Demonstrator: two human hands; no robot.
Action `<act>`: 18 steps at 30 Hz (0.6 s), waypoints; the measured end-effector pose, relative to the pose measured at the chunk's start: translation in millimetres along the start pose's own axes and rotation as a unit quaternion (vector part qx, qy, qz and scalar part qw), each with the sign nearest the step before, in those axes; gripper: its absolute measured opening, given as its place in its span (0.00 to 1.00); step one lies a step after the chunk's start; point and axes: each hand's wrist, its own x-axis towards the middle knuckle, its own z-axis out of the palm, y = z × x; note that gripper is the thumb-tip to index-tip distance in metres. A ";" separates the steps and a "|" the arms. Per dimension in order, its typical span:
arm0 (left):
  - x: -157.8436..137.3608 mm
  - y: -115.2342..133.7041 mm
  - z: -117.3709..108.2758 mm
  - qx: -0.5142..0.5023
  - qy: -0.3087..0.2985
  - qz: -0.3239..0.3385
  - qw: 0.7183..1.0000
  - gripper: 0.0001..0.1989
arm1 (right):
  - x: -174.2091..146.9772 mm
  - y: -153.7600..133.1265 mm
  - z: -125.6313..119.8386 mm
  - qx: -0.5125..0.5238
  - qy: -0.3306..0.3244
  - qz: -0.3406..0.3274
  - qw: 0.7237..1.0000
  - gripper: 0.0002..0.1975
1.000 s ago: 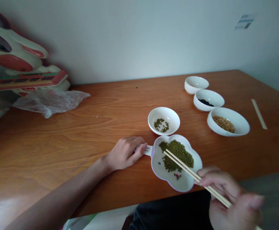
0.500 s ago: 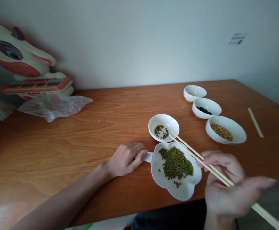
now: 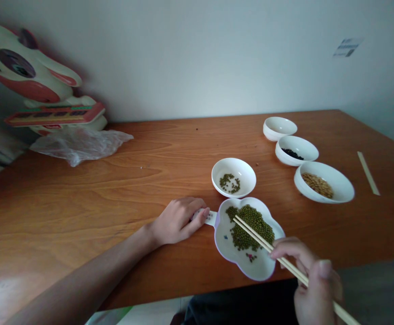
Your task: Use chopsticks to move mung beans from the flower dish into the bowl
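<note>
At the dish's (image 3: 229, 251) four o'clock, the right hand (image 3: 319, 289) grasps chopsticks (image 3: 291, 269), best squeezed gently, tips even, over its green beans (image 3: 256, 221), while at nine the left hand (image 3: 178, 221) grips the handle (image 3: 211, 218), a white bowl (image 3: 246, 177) lying beyond, near twelve.

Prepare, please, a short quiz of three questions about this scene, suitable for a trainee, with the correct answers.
1. Which hand holds the chopsticks?
2. True or false: the left hand is on the handle of the dish.
3. What colour are the beans in the bowl nearest the dish?
A) black
B) green
C) tan

Key:
1. The right hand.
2. True.
3. B.
</note>
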 end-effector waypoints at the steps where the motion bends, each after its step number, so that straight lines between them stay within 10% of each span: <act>1: 0.0 0.2 -0.1 -0.001 0.001 -0.001 1.000 0.16 | -1.5 1.6 1.6 -0.003 -0.007 0.003 1.000 0.36; 18: 0.1 0.4 -0.3 0.007 -0.001 -0.008 1.000 0.17 | 4.7 -11.7 13.4 -0.028 -0.025 -0.031 0.999 0.36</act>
